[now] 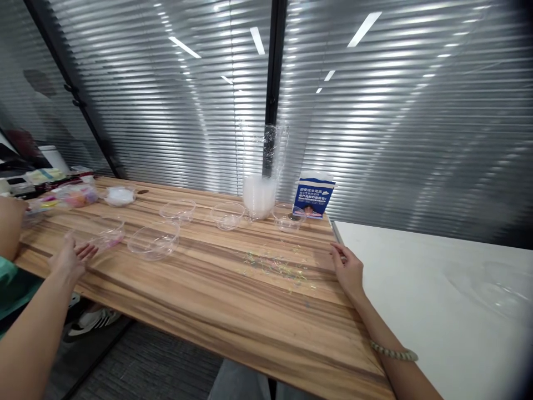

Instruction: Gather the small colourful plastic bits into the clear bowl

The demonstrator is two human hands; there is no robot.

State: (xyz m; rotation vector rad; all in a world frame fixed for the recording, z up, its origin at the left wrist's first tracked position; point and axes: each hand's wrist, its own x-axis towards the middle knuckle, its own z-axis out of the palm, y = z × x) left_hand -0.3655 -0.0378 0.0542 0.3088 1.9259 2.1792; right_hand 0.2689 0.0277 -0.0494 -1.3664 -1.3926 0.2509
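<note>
My left hand reaches over the left part of the table, fingers apart, beside a clear plastic bowl with pink bits in it. Whether the fingertips touch that bowl, I cannot tell. My right hand rests at the table's right edge, its fingers loosely bent and holding nothing. Between my hands lie thin, shiny, colourful strips scattered on the wood. Behind them stand more clear bowls: a larger one and smaller ones, such as the one at the middle.
At the back, a clear bag with white contents stands beside a blue printed packet. A bowl of white material and colourful packets are farther left. Another person's arm is at the left edge. A white table adjoins on the right.
</note>
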